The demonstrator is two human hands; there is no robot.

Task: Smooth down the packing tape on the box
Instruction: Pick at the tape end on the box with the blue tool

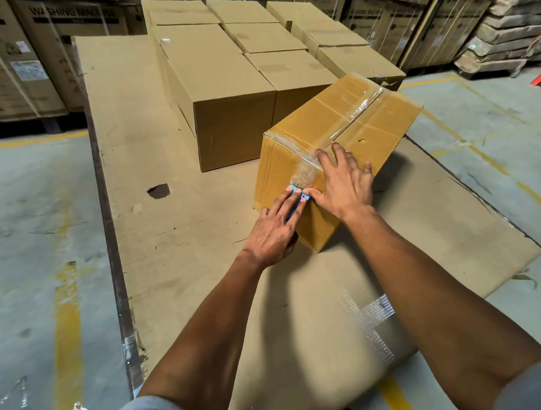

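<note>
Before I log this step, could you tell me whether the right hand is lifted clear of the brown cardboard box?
No, the right hand lies flat with spread fingers on the brown cardboard box, over its clear packing tape.

Brown cardboard box (339,146) lies skewed on flattened cardboard, long axis toward 1 o'clock; clear packing tape (347,121) runs along top seam, wrinkled over near end face.

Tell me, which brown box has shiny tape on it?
The box nearest the person, under both hands. Clear packing tape runs along its top, and it sits askew; the other boxes behind stand in neat rows.
</note>
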